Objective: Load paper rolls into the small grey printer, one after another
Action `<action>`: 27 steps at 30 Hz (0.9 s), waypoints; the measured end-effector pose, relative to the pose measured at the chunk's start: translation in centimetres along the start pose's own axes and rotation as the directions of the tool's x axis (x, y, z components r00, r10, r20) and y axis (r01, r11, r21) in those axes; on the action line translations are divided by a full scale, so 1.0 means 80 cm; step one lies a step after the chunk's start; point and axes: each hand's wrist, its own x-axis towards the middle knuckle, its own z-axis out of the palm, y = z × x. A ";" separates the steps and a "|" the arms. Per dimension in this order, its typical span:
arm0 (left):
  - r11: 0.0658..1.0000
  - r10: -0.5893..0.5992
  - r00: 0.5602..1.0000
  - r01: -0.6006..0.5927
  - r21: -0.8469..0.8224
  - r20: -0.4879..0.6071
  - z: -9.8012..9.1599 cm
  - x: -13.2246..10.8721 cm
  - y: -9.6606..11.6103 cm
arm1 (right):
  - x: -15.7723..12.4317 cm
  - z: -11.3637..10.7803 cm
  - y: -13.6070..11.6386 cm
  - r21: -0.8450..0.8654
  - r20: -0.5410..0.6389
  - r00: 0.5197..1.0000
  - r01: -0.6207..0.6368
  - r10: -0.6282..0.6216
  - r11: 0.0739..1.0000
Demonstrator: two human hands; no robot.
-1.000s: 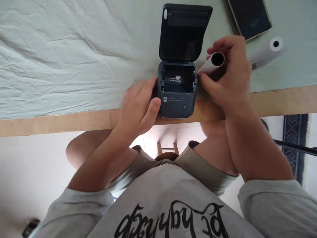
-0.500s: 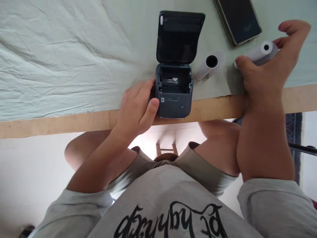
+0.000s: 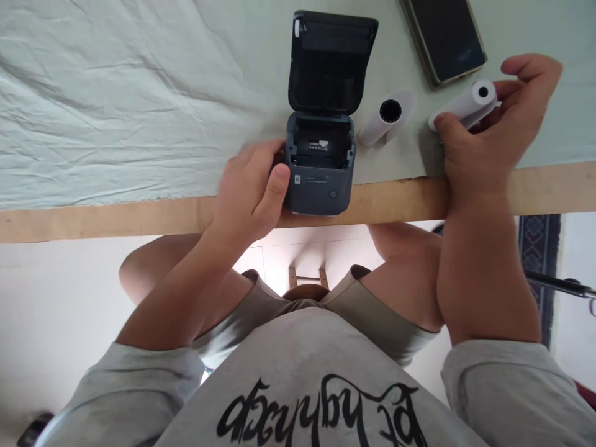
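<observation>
A dark blue portable thermal printer [image 3: 318,186] sits at the near edge of the table, its black lid [image 3: 332,62] raised and its paper bay exposed. My left hand [image 3: 251,189] grips the printer's left side, thumb at the front corner and fingers along the side. On the right, my right hand [image 3: 493,133] has a white paper roll [image 3: 465,104] between thumb and fingers; a loose flap of paper hangs along it. Between the printer and that hand lies another white paper roll [image 3: 376,128] with a black core, its end partly unrolled.
A dark smartphone [image 3: 449,37] in a case lies at the top right, just beyond the held roll. Pale green cloth [image 3: 139,112] covers the table, wrinkled at the left. The bare wooden edge [image 3: 400,197] runs along my side. Below it are my legs and a stool [image 3: 307,290].
My right fingers have closed in around the paper roll, which has shifted slightly left and toward me. The view has moved a little; my left hand stays on the printer.
</observation>
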 end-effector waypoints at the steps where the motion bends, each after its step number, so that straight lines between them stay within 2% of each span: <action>1: 1.000 -0.006 1.000 0.006 -0.015 -0.008 0.000 0.001 0.000 | 0.001 0.001 0.002 0.029 0.022 1.000 0.003 -0.004 1.000; 5: 0.993 -0.074 0.997 0.072 -0.098 -0.016 0.000 0.006 0.000 | 0.006 0.001 0.010 0.122 0.109 0.992 0.056 -0.070 0.991; 12: 0.995 -0.055 0.998 0.051 -0.083 -0.044 0.001 0.012 -0.011 | 0.003 -0.006 0.017 0.248 0.059 0.978 0.177 -0.198 0.952; 16: 0.991 -0.063 0.998 0.059 -0.117 -0.030 0.001 0.018 -0.023 | 0.005 0.002 0.011 0.379 -0.048 0.951 0.299 -0.304 0.876; 18: 0.990 -0.033 0.999 0.029 -0.139 -0.023 0.002 0.022 -0.028 | 0.004 0.011 -0.001 0.442 -0.088 0.950 0.307 -0.299 0.843; 23: 0.982 0.056 0.998 -0.051 -0.180 0.021 0.007 0.028 -0.029 | -0.002 0.024 -0.034 0.502 -0.087 0.960 0.274 -0.267 0.820; 27: 0.987 0.117 0.991 -0.109 -0.122 0.060 0.007 0.023 -0.020 | 0.000 0.021 -0.025 0.501 -0.113 0.933 0.351 -0.343 0.791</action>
